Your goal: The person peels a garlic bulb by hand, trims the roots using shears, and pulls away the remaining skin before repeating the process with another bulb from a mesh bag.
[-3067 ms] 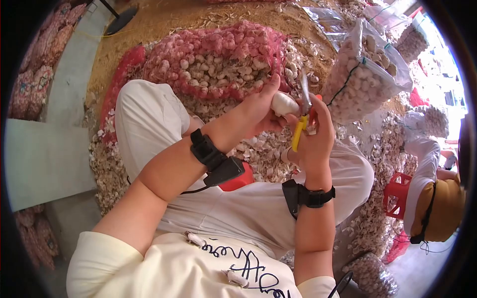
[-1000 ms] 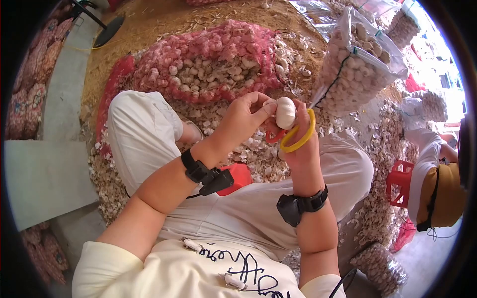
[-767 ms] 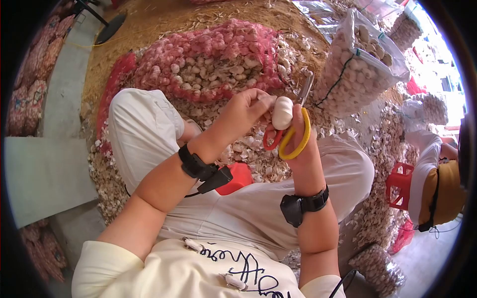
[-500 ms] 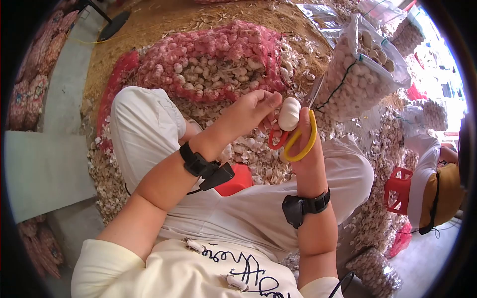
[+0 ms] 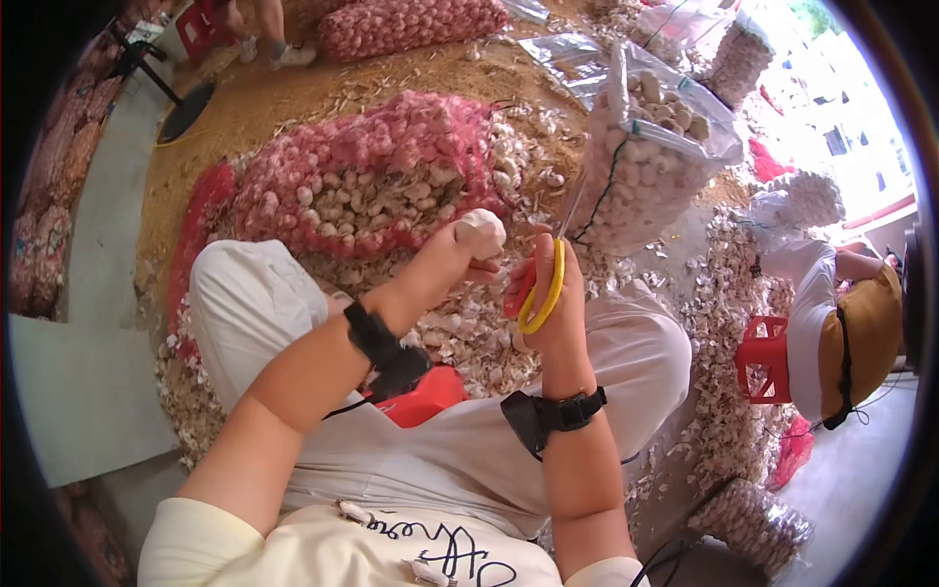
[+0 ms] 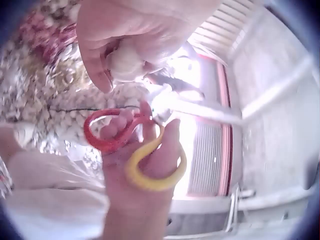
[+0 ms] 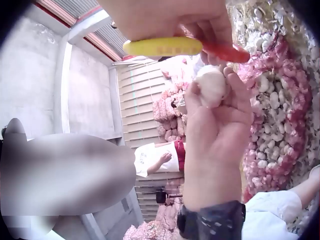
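A whitish garlic bulb [image 5: 482, 235] is in my left hand [image 5: 452, 256], fingers bent around it; the left wrist view shows the bulb [image 6: 126, 64] inside the curled fingers and thumb. Just to the right, my right hand [image 5: 567, 303] holds scissors with a yellow handle loop [image 5: 557, 284] and a red one. Fingers of that hand pass through the loops in the left wrist view, where the yellow loop [image 6: 156, 185] is nearest. The thin blades [image 5: 571, 203] point away from me. In the right wrist view, the bulb [image 7: 212, 86] sits just below the scissors' red handle [image 7: 227, 52].
Beyond the hands lies a torn pink net sack [image 5: 264, 201] of garlic. A clear bag [image 5: 641, 186] full of bulbs stands at the right. Loose skins [image 5: 489, 342] litter the floor between the legs. Another person [image 5: 851, 342] sits by a red stool [image 5: 765, 360] at far right.
The bulb has passed from beside the right hand's fingers into the left hand, and the hands have parted slightly. The head view has tilted up, bringing another person's legs into the top.
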Action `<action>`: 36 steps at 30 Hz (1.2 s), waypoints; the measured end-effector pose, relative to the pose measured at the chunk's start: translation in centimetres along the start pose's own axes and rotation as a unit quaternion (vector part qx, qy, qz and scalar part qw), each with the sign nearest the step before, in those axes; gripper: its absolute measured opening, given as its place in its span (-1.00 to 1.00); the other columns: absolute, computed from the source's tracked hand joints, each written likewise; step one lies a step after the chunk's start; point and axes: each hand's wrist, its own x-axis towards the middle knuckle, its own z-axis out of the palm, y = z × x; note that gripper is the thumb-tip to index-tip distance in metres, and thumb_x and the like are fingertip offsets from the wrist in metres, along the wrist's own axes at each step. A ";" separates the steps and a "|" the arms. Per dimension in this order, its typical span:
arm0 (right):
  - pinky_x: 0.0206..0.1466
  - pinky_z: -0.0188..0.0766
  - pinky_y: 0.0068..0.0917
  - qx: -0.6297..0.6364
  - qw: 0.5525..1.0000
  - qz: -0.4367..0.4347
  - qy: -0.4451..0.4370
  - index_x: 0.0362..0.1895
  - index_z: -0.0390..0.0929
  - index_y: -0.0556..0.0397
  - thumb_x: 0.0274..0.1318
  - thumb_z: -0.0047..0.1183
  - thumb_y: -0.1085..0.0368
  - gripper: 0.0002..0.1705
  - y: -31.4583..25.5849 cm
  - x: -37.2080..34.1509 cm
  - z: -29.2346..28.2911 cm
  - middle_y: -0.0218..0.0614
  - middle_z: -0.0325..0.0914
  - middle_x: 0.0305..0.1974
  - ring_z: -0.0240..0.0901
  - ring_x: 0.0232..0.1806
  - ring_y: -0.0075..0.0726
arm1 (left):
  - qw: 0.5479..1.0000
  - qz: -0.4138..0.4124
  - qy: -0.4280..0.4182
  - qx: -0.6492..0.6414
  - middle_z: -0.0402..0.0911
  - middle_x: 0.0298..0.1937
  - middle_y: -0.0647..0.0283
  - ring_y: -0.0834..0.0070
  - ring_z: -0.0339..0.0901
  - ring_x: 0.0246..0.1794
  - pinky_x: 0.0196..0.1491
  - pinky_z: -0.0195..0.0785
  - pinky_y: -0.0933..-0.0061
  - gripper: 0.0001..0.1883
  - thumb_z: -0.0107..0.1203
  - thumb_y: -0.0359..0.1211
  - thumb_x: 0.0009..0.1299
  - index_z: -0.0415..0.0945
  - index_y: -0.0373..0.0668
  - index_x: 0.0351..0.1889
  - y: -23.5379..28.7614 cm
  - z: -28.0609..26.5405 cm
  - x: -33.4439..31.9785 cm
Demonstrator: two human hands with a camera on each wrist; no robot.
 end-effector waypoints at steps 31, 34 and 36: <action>0.04 0.49 -0.28 0.064 0.998 0.006 -0.005 0.35 0.07 0.14 -0.17 0.04 -0.52 0.22 -1.7 -0.4 1.2 -0.31 0.45 -0.23 0.48 -0.14 -0.33 | 0.804 -0.254 0.163 0.513 0.52 0.03 0.05 0.07 0.45 0.07 0.09 0.31 0.15 -0.61 0.00 -0.41 0.35 0.38 -0.19 0.15 -13.0 -25.4 2.7; 0.01 0.50 -0.31 0.051 0.998 0.039 0.011 0.35 0.06 0.15 -0.16 0.04 -0.52 0.22 -1.1 0.0 1.3 -0.30 0.45 -0.21 0.48 -0.13 -0.33 | 0.787 -0.196 0.218 0.543 0.45 0.15 0.05 0.06 0.39 0.14 0.14 0.28 0.11 -0.57 -0.04 -0.42 0.37 0.31 -0.16 0.22 -12.3 -26.0 5.6; -0.02 0.51 -0.31 0.033 0.998 0.055 0.010 0.35 0.04 0.18 -0.16 0.01 -0.54 0.24 -1.6 0.0 2.0 -0.29 0.45 -0.20 0.48 -0.12 -0.32 | 0.788 -0.145 0.211 0.560 0.43 0.16 0.02 0.03 0.39 0.13 0.09 0.31 0.12 -0.54 -0.05 -0.44 0.35 0.28 -0.18 0.25 -13.2 -26.4 7.3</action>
